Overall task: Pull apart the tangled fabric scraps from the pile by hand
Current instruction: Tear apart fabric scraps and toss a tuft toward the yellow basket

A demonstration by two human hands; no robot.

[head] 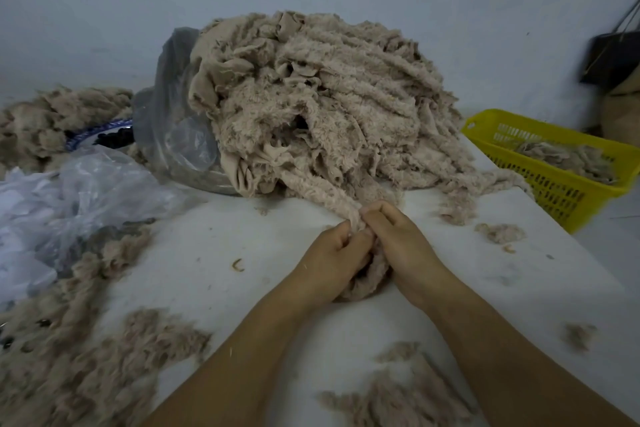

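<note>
A big pile of tangled beige fluffy fabric scraps [322, 104] sits at the back of the white table [214, 253], spilling out of a clear plastic bag [173, 107]. One long fuzzy strip [332, 198] runs from the pile's foot down to my hands. My left hand [332, 260] and my right hand [398, 239] are side by side at the table's middle, fingers curled, both pinching that strip. A bunched wad of the same strip [367, 277] lies under and between my palms.
Loose fluff heaps [69, 350] cover the table's left front, smaller tufts [398, 392] lie near front. Crumpled clear plastic [52, 198] lies at left. A yellow basket [554, 163] with scraps stands at right, a dark bag [609, 59] hangs on the wall.
</note>
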